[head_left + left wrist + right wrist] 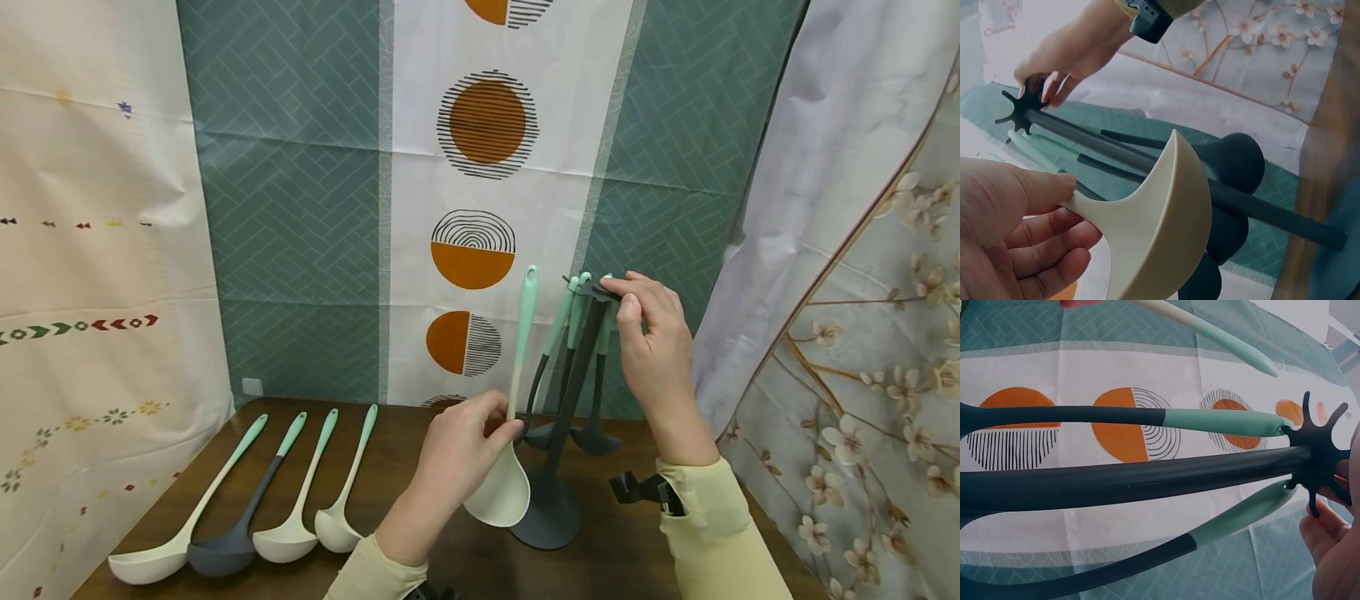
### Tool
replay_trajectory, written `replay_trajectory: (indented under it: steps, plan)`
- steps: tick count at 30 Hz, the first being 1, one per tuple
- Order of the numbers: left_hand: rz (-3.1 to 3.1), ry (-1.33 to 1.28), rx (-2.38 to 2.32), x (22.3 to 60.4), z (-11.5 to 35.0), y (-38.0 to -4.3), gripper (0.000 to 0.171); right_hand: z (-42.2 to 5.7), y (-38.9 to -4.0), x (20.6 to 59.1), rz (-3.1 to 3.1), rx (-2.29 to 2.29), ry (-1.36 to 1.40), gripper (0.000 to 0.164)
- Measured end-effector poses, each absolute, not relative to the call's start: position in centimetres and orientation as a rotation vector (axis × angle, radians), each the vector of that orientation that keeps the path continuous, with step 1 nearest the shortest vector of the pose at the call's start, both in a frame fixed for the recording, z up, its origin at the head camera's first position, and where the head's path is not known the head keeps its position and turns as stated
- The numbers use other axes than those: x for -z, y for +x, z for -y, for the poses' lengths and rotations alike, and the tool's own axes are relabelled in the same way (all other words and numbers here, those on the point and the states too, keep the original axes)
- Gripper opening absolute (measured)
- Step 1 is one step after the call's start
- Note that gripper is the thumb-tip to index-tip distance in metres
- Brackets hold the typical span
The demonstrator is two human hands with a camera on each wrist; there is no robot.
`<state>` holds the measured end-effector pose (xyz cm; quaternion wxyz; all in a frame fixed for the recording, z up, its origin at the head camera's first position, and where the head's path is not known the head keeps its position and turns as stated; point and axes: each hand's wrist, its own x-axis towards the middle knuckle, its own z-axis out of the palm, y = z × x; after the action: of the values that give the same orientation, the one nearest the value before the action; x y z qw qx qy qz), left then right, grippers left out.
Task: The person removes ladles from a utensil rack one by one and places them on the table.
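Note:
My left hand [459,450] pinches a cream ladle [498,493] low on its handle, just above the bowl. The ladle stands upright, mint-green handle end up, in front and to the left of a dark utensil stand [573,392]. In the left wrist view the ladle's bowl [1160,219] hides part of the stand. My right hand [660,342] grips the stand's hooked top [1316,447] by its edge, fingers among the curved hooks. Several dark ladles with mint-green handles hang from it, one showing its handle [1222,422] on a hook in the right wrist view.
On the left of the brown table [420,533] lie a large cream ladle [150,564], a dark grey ladle [225,554] and two smaller cream ladles [287,540], side by side. A patterned curtain [300,208] hangs behind, with floral cloth [862,450] at the right.

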<state>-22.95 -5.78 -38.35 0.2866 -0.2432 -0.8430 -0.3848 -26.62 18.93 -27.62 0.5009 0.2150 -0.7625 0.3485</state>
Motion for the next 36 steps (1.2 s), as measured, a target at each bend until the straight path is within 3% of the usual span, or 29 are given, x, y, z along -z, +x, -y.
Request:
replay_trajectory:
  steps: [36]
  plan:
    - [2.390,-0.533,0.777,40.5,11.3,-23.8,0.023,-19.0,-26.6,27.5,1.861,-0.852,0.514,0.043]
